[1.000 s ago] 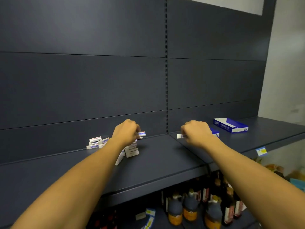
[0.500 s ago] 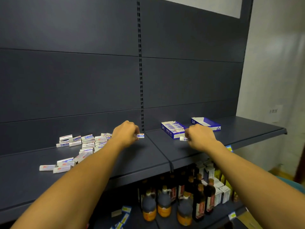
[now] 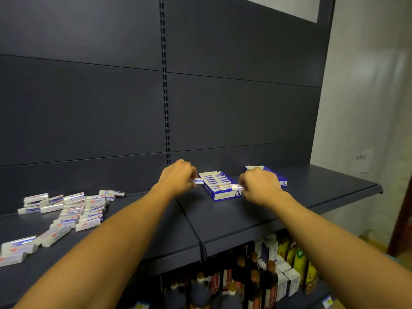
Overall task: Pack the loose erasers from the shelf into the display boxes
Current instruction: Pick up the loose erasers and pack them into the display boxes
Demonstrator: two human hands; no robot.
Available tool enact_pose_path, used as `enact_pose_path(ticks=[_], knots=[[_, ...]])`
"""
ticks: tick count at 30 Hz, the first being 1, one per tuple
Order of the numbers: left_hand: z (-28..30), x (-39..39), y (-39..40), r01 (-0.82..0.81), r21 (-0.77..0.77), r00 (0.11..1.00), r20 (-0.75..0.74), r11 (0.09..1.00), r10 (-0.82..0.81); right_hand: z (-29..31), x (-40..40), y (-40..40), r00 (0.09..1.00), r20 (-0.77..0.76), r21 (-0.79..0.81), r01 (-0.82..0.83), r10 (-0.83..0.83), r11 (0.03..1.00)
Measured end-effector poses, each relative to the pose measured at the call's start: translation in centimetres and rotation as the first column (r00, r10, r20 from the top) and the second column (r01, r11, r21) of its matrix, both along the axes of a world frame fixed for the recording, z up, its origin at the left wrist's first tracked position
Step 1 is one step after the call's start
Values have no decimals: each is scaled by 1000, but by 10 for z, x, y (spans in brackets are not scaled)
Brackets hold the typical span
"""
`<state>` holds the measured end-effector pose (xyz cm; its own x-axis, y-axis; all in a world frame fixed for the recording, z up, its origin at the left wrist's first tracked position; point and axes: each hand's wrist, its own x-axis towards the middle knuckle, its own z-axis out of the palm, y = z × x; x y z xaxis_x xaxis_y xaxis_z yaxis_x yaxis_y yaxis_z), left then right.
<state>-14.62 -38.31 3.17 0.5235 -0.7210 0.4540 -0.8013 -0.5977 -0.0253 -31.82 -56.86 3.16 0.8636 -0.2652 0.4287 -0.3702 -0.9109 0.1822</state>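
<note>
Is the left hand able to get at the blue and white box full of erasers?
Probably yes: the left hand, pinching one small white eraser, is beside the open blue and white box, with nothing between them.

Dark shelving in front of me, pale wall off to the right.

Most of my view is a dark grey-blue back panel (image 3: 89,97) made of wide horizontal boards, split by a slotted upright (image 3: 164,81) running down the upper centre. A matching dark shelf (image 3: 312,192) crosses the middle of the frame and ends at the right. Beyond it, at the right edge, stands a whitish wall (image 3: 367,85) with a small paper notice (image 3: 362,160) stuck on it. At the bottom centre, a lower shelf holds dark bottles (image 3: 200,291) and cartons (image 3: 287,270). The light is dim and even.
</note>
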Motion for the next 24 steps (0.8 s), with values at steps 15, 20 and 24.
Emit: enact_pose_path(ticks=[15,20,24], knots=[[7,75,-111,12,-47,998,-57,999,-15,9,106,-103,994,1,10,-110,110,994],[-2,85,-126,-27,-71,992,-121,997,18,-1,129,-127,984,-22,46,-178,179,983],[-14,83,-130,-119,-189,953,-297,975,59,-11,146,-141,963,7,96,-270,271,958]])
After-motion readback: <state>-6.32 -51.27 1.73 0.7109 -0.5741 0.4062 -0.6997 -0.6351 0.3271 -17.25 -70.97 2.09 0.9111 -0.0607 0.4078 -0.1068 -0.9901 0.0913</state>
